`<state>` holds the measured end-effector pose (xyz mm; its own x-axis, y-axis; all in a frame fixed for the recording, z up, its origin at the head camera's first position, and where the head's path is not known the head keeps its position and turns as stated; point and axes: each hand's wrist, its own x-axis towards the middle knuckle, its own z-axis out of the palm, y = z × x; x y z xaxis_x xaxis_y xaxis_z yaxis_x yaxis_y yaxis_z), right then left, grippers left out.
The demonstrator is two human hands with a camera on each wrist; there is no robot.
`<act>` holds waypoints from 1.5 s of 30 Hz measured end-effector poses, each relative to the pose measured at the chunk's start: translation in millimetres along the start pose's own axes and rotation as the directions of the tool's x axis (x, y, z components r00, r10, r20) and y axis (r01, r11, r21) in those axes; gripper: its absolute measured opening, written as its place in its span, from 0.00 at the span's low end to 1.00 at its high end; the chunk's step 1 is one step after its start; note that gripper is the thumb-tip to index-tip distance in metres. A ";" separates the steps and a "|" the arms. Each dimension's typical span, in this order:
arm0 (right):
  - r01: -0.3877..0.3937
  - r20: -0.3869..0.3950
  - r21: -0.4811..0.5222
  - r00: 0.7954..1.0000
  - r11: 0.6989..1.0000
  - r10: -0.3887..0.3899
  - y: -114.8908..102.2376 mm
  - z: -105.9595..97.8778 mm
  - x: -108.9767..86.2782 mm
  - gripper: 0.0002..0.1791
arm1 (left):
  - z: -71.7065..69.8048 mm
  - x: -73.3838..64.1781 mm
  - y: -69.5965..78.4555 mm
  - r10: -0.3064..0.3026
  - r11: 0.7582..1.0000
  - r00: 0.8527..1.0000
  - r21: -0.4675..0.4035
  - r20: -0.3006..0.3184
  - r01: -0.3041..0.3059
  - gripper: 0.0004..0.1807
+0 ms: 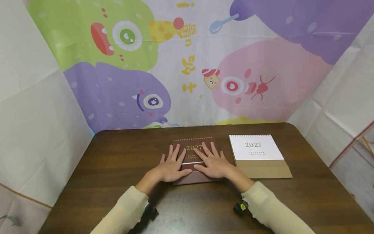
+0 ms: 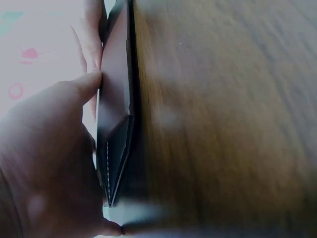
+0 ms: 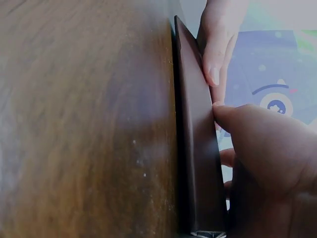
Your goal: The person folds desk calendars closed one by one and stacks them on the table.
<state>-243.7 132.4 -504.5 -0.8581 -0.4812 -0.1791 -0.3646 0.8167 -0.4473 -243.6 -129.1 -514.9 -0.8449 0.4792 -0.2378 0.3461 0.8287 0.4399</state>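
A dark brown 2027 desk calendar (image 1: pixel 195 159) lies nearly flat at the middle of the table, its spiral binding along the far edge. My left hand (image 1: pixel 172 165) rests on its left side with fingers spread, and my right hand (image 1: pixel 214 161) rests on its right side the same way. Both thumbs point inward over the calendar's lower part. In the left wrist view, the brown calendar (image 2: pixel 116 79) shows edge-on as a low wedge, with the left thumb on its upper face. The right wrist view shows its front side (image 3: pixel 198 134) beneath the right thumb.
A white 2027 calendar (image 1: pixel 257 152) with a tan base lies to the right of the brown one. The dark wooden table (image 1: pixel 117 191) ends at a cartoon-printed curtain (image 1: pixel 187 107) behind. White fabric walls (image 1: pixel 38 97) stand at both sides.
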 end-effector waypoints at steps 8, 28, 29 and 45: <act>-0.016 0.035 -0.029 0.999 0.999 0.017 6.2 10.7 6.2 0.46 | 4.9 4.0 3.6 -0.050 0.996 0.997 0.083 0.056 0.045 0.56; -0.099 0.167 -0.139 0.978 0.985 0.122 2.5 14.0 13.9 0.48 | 8.2 4.5 13.9 -0.134 0.983 0.986 0.143 0.099 0.119 0.56; -0.097 0.163 -0.141 0.979 0.985 0.120 2.8 13.9 13.9 0.48 | 8.0 4.7 14.1 -0.137 0.981 0.986 0.148 0.099 0.122 0.56; -0.071 0.120 -0.080 0.989 0.994 0.080 1.1 10.0 6.9 0.47 | 3.4 4.3 13.4 -0.126 0.990 0.987 0.083 0.100 0.118 0.53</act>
<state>-246.4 126.8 -515.0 -0.8348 -0.4490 -0.3185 -0.3307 0.8716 -0.3620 -241.2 -114.9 -513.0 -0.8368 0.3974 -0.3765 0.2769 0.9006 0.3352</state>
